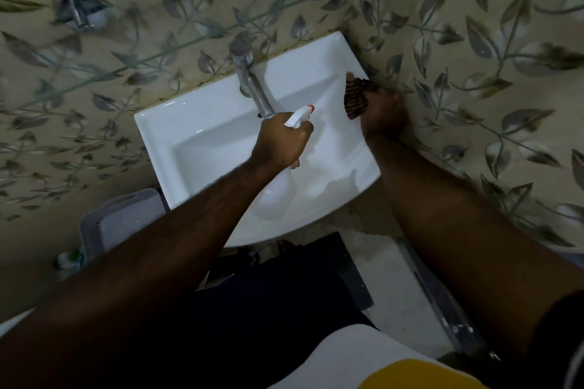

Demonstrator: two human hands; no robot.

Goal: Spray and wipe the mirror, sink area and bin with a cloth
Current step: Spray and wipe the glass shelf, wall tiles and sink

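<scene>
Bin, pale grey perforated plastic (pixel 123 224), at 8 o'clock below the sink: no hand on it, judged not yet done.
Sink, white rectangular ceramic (pixel 202 142), centre: the stage in hand.
Left grip (pixel 281 142): curled round a white plastic spray bottle with red-tipped nozzle (pixel 298 117), over the basin, nozzle toward 2 o'clock.
Right grip (pixel 382 114): at the sink's 3 o'clock rim, fingers bunched on a dark brown striped cloth (pixel 355 95), which is pressed to the rim.
Mirror: out of view, so its state cannot be told.
</scene>
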